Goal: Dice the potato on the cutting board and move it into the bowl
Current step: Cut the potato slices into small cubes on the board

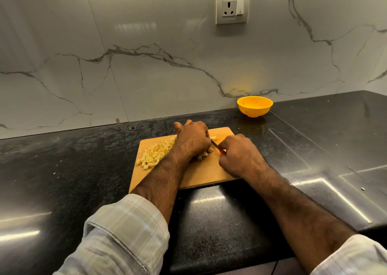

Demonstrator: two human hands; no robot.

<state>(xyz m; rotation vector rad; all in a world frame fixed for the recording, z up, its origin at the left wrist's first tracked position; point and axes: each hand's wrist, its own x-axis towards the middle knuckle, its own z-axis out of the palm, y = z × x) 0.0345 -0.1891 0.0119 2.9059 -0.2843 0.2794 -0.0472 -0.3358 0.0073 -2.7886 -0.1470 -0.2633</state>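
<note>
Knife gripped in right hand, tip pointing up-left toward left hand, curled over potato bits on wooden board. Yellow bowl well apart, by marble wall. Black shiny counter

Dim warm indoor light, overall a bit murky. Streaky glare on the glossy black countertop at near left and right, so light comes from overhead. Soft reflections on the marble backsplash at far left, plus a yellow glow on it behind the yellow bowl. Wide-angle distortion: counter edges bow, sleeves bulge near. Slightly soft focus overall; shadow dark under the hands.
</note>
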